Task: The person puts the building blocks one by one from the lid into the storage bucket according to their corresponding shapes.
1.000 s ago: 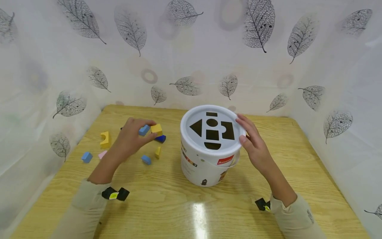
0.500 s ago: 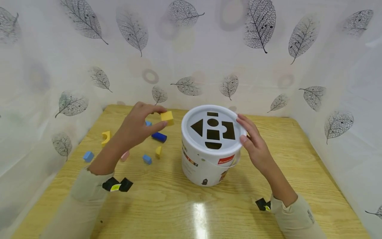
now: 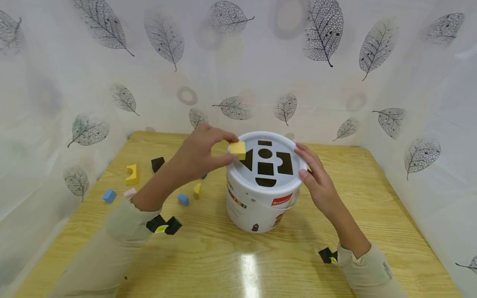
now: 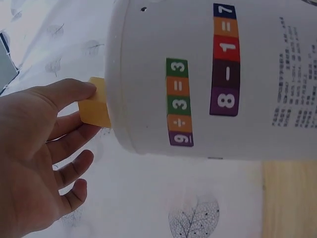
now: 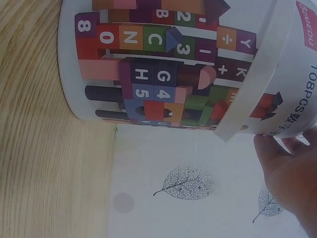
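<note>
A yellow block (image 3: 237, 150) is pinched between the thumb and fingers of my left hand (image 3: 201, 153). It overlaps the left rim of the white lid (image 3: 246, 176) in the head view, beside the triangular hole. In the left wrist view the yellow block (image 4: 94, 103) is right at the lid's edge, with the other fingers loosely bent below. The lid sits on a white bucket (image 3: 242, 211) and has several cut-out shapes. My right hand (image 3: 320, 184) rests on the lid's right rim with fairly straight fingers and thumb.
On the table's left lie a yellow arch block (image 3: 132, 174), a dark block (image 3: 157, 164), blue blocks (image 3: 109, 196), a pink block (image 3: 130, 192) and a small yellow block (image 3: 197, 190). A dark blue block is mostly hidden by my left arm. Leaf-printed curtains enclose the table (image 3: 208, 256).
My left hand has carried the yellow block up and to the right, from over the loose blocks to the lid's left edge. My right hand and the bucket have stayed put.
</note>
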Demonstrator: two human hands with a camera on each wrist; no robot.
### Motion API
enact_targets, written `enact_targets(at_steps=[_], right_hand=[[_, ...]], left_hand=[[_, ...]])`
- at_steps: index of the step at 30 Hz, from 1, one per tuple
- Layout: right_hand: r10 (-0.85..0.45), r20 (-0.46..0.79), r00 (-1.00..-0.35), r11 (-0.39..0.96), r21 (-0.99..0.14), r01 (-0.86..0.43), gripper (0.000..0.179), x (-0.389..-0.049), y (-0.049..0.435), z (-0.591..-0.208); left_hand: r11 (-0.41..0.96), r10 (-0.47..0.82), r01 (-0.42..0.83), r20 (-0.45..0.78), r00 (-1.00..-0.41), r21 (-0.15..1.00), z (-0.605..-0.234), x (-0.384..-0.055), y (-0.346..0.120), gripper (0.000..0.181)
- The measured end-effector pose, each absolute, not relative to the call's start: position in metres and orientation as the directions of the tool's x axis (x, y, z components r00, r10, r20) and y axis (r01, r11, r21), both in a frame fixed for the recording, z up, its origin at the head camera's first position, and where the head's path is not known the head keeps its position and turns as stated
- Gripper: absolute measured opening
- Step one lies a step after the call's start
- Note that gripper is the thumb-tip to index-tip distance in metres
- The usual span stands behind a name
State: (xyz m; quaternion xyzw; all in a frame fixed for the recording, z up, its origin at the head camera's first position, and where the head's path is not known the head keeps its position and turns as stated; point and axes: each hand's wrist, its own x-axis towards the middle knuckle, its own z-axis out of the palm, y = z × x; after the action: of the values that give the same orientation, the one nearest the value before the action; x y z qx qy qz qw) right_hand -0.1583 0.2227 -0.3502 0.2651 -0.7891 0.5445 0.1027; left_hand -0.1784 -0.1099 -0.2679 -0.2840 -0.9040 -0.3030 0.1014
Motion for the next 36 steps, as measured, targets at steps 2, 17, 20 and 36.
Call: enact_targets(at_steps=[2, 17, 20, 36], right_hand=[[-0.306, 0.449, -0.84, 0.269, -0.805, -0.528, 0.05, -0.158, 0.223, -0.35], [-0.306, 0.435, -0.847, 0.274, -0.812, -0.516, 0.05, -0.157, 0.223, -0.351], [-0.306, 0.432, -0.848, 0.279, -0.811, -0.514, 0.05, -0.157, 0.223, -0.35], [-0.312, 0.449, -0.838, 0.272, -0.802, -0.531, 0.049, -0.157, 0.222, -0.351]], left_hand=[[0.655, 0.479, 0.597, 0.357, -0.802, 0.464, -0.267, -0.177, -0.101, 0.039], [0.616, 0.581, 0.639, 0.282, -0.764, 0.461, -0.27, -0.18, -0.06, 0.039], [0.604, 0.606, 0.667, 0.293, -0.74, 0.436, -0.271, -0.18, -0.056, 0.039], [0.642, 0.638, 0.701, 0.292, -0.713, 0.31, -0.274, -0.178, -0.054, 0.036]])
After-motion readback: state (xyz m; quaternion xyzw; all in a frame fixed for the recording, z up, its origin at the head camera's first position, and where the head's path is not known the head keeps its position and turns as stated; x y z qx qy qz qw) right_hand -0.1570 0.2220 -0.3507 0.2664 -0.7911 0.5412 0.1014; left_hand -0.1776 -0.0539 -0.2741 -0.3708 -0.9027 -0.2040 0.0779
